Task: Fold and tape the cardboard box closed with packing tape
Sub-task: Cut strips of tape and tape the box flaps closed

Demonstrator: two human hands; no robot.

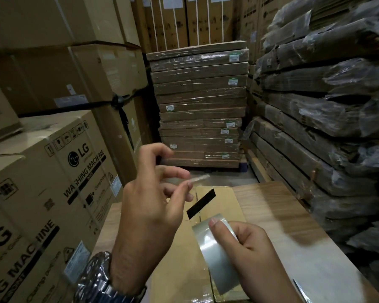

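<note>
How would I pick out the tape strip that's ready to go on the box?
On the wooden table lies a flat tan cardboard box. Just above it, the right hand pinches a wide strip of tape under its thumb. It is flat, glossy and greyish, unlike the matte black stripe on the box or the thin twisted scrap at the left hand's fingertips.

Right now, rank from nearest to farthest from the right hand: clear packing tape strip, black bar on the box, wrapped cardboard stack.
1. Clear packing tape strip: pinched in the right hand.
2. Black bar on the brown cardboard box: just ahead, leftward.
3. Shrink-wrapped flat cardboard stack: far back.
</note>
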